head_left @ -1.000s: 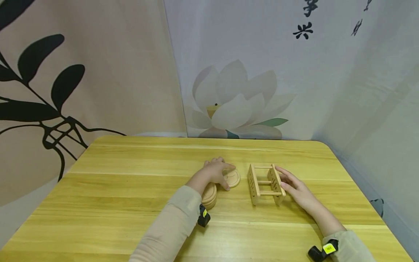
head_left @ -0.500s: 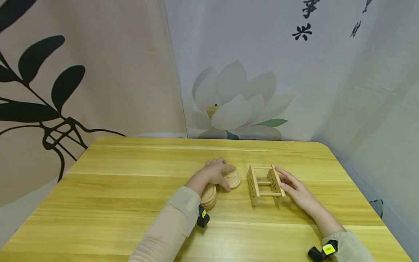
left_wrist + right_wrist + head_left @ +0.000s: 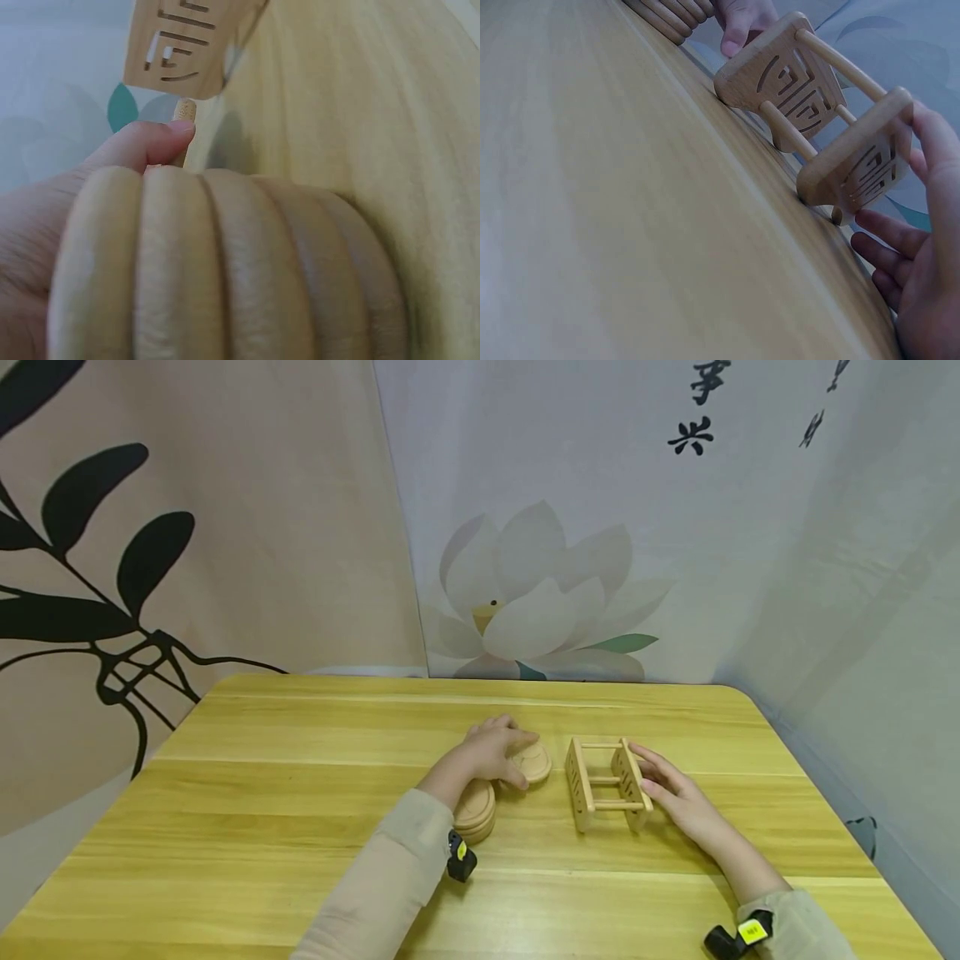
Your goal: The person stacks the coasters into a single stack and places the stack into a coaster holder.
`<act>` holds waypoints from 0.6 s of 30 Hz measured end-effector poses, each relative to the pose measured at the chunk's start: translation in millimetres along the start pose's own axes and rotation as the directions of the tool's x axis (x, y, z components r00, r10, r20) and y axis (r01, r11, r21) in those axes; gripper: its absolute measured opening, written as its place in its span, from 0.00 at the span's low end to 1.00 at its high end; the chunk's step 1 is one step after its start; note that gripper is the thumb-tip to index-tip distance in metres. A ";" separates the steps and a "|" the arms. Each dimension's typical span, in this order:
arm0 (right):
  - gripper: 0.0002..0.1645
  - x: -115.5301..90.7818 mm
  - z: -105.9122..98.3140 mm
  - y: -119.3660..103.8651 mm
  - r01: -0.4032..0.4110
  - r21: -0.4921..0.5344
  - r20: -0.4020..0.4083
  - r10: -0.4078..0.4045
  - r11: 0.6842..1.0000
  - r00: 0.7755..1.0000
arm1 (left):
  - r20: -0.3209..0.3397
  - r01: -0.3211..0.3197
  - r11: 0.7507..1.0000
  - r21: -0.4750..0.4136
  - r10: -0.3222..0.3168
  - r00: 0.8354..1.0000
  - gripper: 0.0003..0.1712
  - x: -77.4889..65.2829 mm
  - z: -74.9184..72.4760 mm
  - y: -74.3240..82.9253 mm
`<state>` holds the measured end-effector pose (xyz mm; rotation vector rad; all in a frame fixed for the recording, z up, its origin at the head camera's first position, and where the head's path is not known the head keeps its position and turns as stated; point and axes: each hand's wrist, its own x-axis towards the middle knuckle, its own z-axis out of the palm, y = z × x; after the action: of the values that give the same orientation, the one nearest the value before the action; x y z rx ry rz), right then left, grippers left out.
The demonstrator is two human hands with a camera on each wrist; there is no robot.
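My left hand (image 3: 491, 755) pinches a round wooden coaster (image 3: 535, 763) behind the stack, thumb at its near edge and fingers over its far side. In the left wrist view only a sliver of that coaster (image 3: 185, 111) shows past the thumb. A stack of several similar coasters (image 3: 476, 808) stands just in front of the left hand, partly under its wrist. Across a small gap to the right, a wooden coaster rack (image 3: 579, 783) with slotted sides and round bars stands on the table. My right hand (image 3: 675, 792) holds its right side panel (image 3: 870, 169) between thumb and fingers.
The wooden table (image 3: 262, 827) spreads around both hands, its back edge near a printed curtain (image 3: 315, 527). Black wrist cameras sit on both sleeves, the left camera (image 3: 461, 857) close to the coaster stack.
The coaster in my left hand has risen and tilted slightly, showing more of its edge. The left hand has shifted a little to the left; the right hand and rack hold still.
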<state>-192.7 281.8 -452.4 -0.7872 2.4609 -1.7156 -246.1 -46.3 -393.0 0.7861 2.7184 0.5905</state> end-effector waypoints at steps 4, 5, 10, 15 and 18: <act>0.30 -0.1 0.1 0.4 0.009 0.000 0.000 -0.009 1.000 1.000 | -0.034 -0.019 1.000 0.016 0.019 0.999 0.47 -0.9 -3.2 -0.2; 0.30 -0.1 0.2 0.2 0.010 -0.002 0.000 -0.010 1.000 1.000 | -0.042 -0.017 1.000 0.019 0.018 0.999 0.48 -1.1 -3.7 -0.4; 0.30 0.1 0.7 -0.5 0.013 -0.009 -0.003 -0.013 1.000 1.000 | -0.072 -0.015 1.000 0.018 0.016 0.997 0.48 -4.0 -6.0 -1.1; 0.30 0.6 0.8 -0.6 0.010 -0.023 -0.008 -0.010 1.000 1.000 | -0.104 -0.033 0.999 0.010 0.034 0.994 0.48 -9.2 -8.6 -2.0; 0.31 0.8 0.7 -0.5 0.006 -0.031 -0.009 -0.006 1.000 1.000 | -0.123 -0.039 0.999 0.007 0.040 0.992 0.48 -12.9 -10.8 -1.4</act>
<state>-193.0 280.7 -452.1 -0.7918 2.4994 -1.6911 -239.8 -57.8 -382.5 0.8327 2.8225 0.6619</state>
